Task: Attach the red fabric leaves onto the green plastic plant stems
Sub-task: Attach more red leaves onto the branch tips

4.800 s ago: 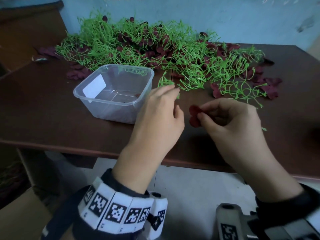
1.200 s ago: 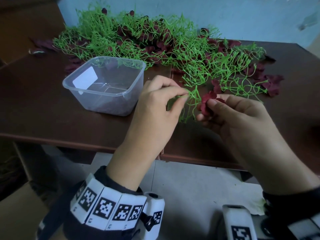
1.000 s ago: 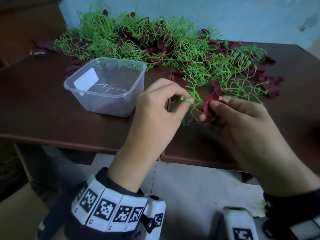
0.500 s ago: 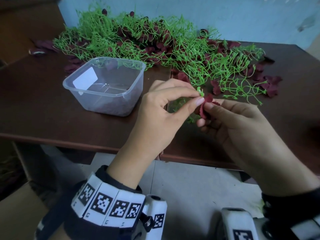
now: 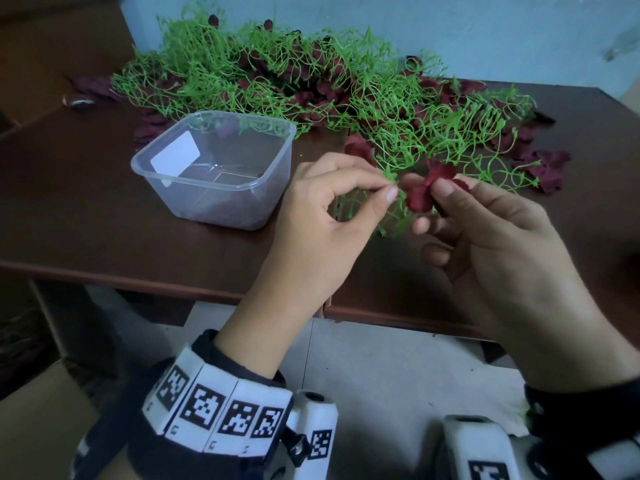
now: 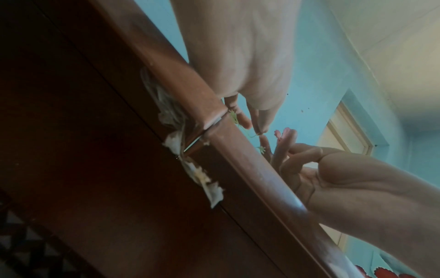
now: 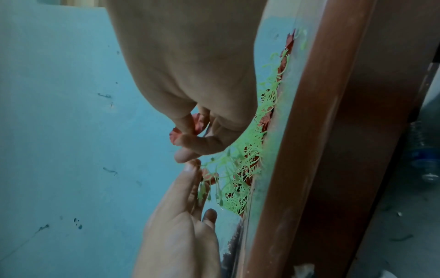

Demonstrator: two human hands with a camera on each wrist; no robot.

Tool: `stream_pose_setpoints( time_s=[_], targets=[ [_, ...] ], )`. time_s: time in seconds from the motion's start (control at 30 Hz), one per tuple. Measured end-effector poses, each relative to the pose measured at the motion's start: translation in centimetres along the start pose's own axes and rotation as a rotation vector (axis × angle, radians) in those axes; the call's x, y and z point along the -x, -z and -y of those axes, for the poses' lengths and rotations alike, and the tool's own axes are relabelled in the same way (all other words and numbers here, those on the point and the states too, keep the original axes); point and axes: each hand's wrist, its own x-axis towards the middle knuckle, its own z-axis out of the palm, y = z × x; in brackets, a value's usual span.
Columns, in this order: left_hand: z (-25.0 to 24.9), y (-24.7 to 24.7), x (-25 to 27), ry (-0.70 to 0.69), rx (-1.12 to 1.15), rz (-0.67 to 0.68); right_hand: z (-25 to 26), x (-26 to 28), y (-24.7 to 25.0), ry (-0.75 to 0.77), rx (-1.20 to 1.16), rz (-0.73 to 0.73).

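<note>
My left hand [image 5: 389,188] pinches the tip of a thin green plastic stem [image 5: 389,174] between thumb and forefinger, just above the table's front part. My right hand [image 5: 434,190] pinches a dark red fabric leaf [image 5: 420,199] a finger's width to the right of that tip. The stem [image 7: 214,159] runs back into the green tangle. In the right wrist view the red leaf [image 7: 197,120] shows between the fingers of my right hand [image 7: 188,135]. In the left wrist view my left hand [image 6: 258,131] holds the stem tip [image 6: 252,135].
A big heap of green stems [image 5: 294,81] mixed with red leaves [image 5: 550,168] fills the back of the dark brown table [image 5: 86,202]. A clear plastic tub [image 5: 214,168] stands left of my hands. The table's front edge [image 5: 173,282] lies under my wrists.
Both hands have lifted a stem end off the heap and drawn close together. Since half a second ago the left fingertips have slid to the stem's tip and the leaf sits slightly apart from it.
</note>
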Motion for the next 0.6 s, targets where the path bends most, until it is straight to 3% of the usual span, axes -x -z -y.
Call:
stream_pose_setpoints(
  time_s=[0.17,0.37,0.6],
  targets=[
    [-0.1,-0.3,0.1,0.06,0.13,0.008,-0.2,-0.2,0.0,-0.006,-0.029,0.071],
    [-0.4,0.0,0.1,0.182,0.262,0.028,-0.3,-0.3,0.0,-0.017,-0.103,0.05],
    [-0.8,0.6,-0.2,0.28,0.329,0.045,-0.4,-0.2,-0.1,0.033,-0.009,0.072]
  ],
)
